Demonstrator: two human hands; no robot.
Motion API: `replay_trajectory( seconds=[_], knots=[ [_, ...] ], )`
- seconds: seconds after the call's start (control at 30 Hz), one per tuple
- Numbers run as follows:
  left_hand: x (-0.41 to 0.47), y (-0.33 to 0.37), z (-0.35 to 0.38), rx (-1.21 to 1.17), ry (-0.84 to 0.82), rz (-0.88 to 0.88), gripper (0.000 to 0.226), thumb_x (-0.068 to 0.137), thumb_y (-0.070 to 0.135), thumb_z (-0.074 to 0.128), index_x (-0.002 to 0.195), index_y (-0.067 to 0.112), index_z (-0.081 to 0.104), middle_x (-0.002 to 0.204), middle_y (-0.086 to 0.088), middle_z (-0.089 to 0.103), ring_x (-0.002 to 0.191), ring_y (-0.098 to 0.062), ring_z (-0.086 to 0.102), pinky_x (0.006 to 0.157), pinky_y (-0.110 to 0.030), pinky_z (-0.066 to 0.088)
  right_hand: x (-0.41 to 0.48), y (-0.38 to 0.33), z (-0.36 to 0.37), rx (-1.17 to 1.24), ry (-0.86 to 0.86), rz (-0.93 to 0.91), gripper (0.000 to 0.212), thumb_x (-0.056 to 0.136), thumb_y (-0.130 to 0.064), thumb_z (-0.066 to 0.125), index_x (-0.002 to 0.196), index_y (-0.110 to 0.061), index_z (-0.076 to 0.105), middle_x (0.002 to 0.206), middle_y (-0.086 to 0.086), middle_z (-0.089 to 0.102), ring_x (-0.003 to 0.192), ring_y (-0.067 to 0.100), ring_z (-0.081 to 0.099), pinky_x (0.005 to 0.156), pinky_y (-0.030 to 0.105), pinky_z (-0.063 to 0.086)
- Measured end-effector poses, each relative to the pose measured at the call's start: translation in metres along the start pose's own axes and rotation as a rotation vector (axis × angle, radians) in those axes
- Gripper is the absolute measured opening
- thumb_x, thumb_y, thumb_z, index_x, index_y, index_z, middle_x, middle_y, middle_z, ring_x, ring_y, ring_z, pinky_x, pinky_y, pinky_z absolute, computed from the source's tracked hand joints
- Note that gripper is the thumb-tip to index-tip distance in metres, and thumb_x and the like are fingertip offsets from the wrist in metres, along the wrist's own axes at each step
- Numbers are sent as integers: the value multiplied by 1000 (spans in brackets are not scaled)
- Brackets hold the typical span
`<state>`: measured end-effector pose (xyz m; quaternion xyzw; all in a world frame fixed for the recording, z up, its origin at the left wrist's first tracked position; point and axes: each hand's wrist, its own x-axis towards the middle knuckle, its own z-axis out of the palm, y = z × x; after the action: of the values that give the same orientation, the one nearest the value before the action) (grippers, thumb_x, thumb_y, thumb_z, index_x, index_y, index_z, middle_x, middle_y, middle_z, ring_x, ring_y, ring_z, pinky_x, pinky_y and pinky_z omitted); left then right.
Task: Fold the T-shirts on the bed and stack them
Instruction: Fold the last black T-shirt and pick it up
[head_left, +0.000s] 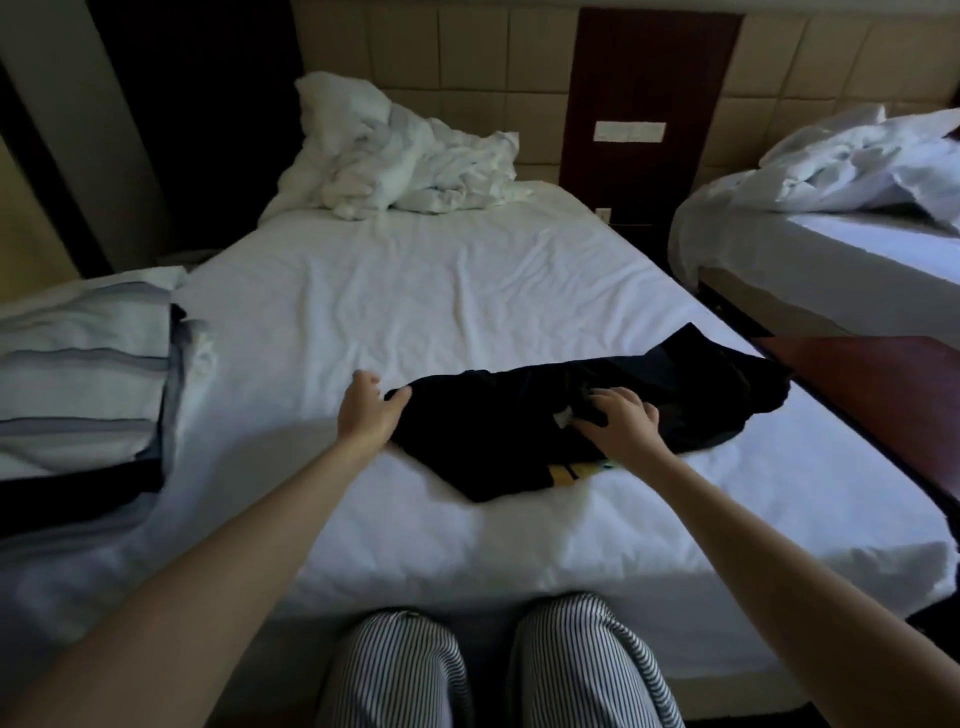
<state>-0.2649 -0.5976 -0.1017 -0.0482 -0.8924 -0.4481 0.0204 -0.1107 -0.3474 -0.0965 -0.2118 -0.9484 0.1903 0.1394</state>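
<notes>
**Hands.** Both bare forearms were extended from the lower frame toward its centre. The left hand (370, 410) was held at the left end of a crumpled black cotton T-shirt (498, 441), its fingers loosely bent above the sheet. Its spread thumb was laid against the fabric edge and nothing was gripped. The right hand (621, 415) was set on the T-shirt's middle, palm down, with the fingers curled into the cloth beside a small white label (562, 418).

**Task item.** The T-shirt was found unfolded, right of centre and near the bottom edge of the white-sheeted bed (415, 291). A yellow print (563, 474) was noted at its near edge.

**Surroundings.** A stack of folded pale blue-grey garments (78, 374) was recorded at the left edge. A rumpled white duvet (400, 161) was seen at upper centre against a beige padded headboard (467, 47). A second white bed (857, 249) was recorded at upper right.
</notes>
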Motion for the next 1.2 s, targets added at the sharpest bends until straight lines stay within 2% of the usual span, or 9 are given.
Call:
replay_trajectory(
  seconds=[0.07, 0.2, 0.33, 0.43, 0.57, 0.83, 0.97, 1.1, 1.2],
  knots=[
    [-10, 10, 3, -23, 65, 235, 46, 81, 40, 64, 112, 6, 58, 117, -11, 62, 112, -28, 56, 93, -35, 42, 1, -3, -3, 235, 94, 1, 18, 88, -24, 62, 86, -7, 70, 113, -2, 64, 118, 25, 52, 95, 37, 36],
    [-38, 49, 32, 178, -321, 611, 64, 71, 63, 54, 115, 18, 63, 116, -3, 66, 110, -22, 59, 93, -36, 45, 0, -9, -39, 413, 178, -19, 26, 91, -16, 59, 111, 0, 67, 126, 3, 60, 118, 19, 54, 96, 23, 38],
    [-58, 81, 61, 426, -302, 742, 36, 87, 38, 54, 117, 19, 58, 115, -9, 65, 110, -34, 57, 86, -40, 46, 3, -13, -75, 728, 162, 101, 21, 90, -25, 61, 77, -8, 61, 68, 9, 54, 66, 19, 52, 59, 26, 37],
    [-65, 104, 57, 20, -132, 671, 21, 92, 13, 50, 108, 9, 62, 106, -13, 68, 102, -32, 61, 80, -34, 44, 3, -8, -99, 941, 155, 242, 35, 84, -37, 65, 67, -14, 45, 62, 8, 34, 57, 22, 34, 59, 30, 30],
    [-55, 126, 26, -195, -6, 606, 21, 86, 5, 56, 106, 9, 60, 104, -7, 67, 98, -26, 62, 82, -29, 44, 7, -15, -126, 1051, 186, 238, 31, 85, -39, 65, 68, -14, 58, 60, 1, 53, 59, 17, 54, 63, 29, 44],
    [-23, 104, -39, 555, -199, 680, 29, 93, 18, 46, 120, 22, 55, 123, -3, 53, 106, -28, 55, 80, -36, 42, 34, -40, -167, 1042, 332, 178, 29, 91, -33, 57, 69, -16, 54, 62, 0, 48, 57, 13, 48, 59, 28, 40],
    [-16, 115, -72, -13, -347, 441, 20, 89, 3, 50, 99, 15, 62, 99, -1, 62, 89, -17, 58, 79, -27, 46, 43, -39, -174, 830, 300, 173, 39, 98, -36, 44, 64, -18, 43, 60, -1, 40, 53, 12, 39, 55, 27, 32],
    [-15, 148, -94, -170, -534, 350, 30, 80, -13, 34, 80, 6, 58, 72, -7, 47, 63, -17, 42, 62, -26, 35, 41, -55, -174, 970, 32, 193, 39, 94, -48, 46, 77, -15, 58, 67, -3, 53, 60, 11, 51, 62, 24, 37],
    [-18, 160, -94, -261, -567, 311, 29, 76, -11, 32, 64, 11, 44, 62, -5, 36, 53, -17, 31, 53, -27, 27, 38, -56, -173, 451, -13, -19, 40, 84, -46, 61, 93, -7, 59, 79, 0, 62, 73, 14, 59, 64, 25, 43]
  ],
)
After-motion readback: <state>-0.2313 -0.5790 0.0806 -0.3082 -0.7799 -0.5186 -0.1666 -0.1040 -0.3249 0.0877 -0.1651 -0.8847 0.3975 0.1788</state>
